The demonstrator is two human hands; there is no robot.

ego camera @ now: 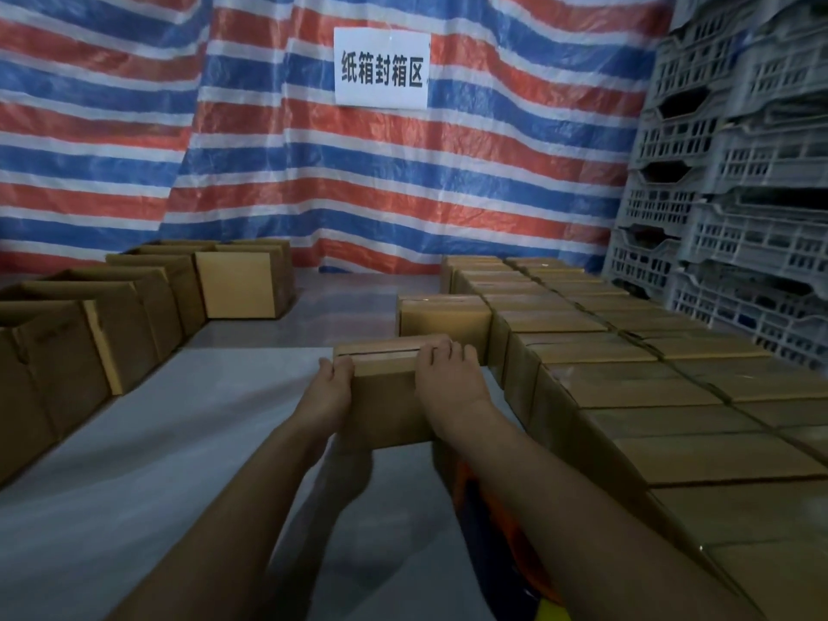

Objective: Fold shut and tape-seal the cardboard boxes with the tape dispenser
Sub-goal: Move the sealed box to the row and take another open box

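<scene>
Hands at both ends carry one cardboard box [389,398] straight ahead of the person, lifted above the grey floor [188,441]. The left hand [330,386] grips the box's left end with its thumb hooked over the top edge. The right hand [448,379] clamps the right part, fingers curled over the top face. Neither hand is spread flat, and neither holds a tape dispenser.

The box's long axis runs left to right across the view, square to both forearms, so each hand has one end. The right hand is the one nearer the closed boxes [627,387], which sit packed edge to edge in rows along the right side. One closed box [443,319] stands just beyond the carried one, at the near end of those rows. My judgement is that a set-down there would be a short push forward and to the right.

The carried box is plain brown, with its flaps folded down. A dark line runs lengthwise along the top seam. Whether tape covers that seam I cannot tell in this dim light.

Open boxes [112,320] with raised flaps line the left side, well apart from the hands. An orange and blue thing [488,526] shows under the right forearm; what it is I cannot tell.
</scene>
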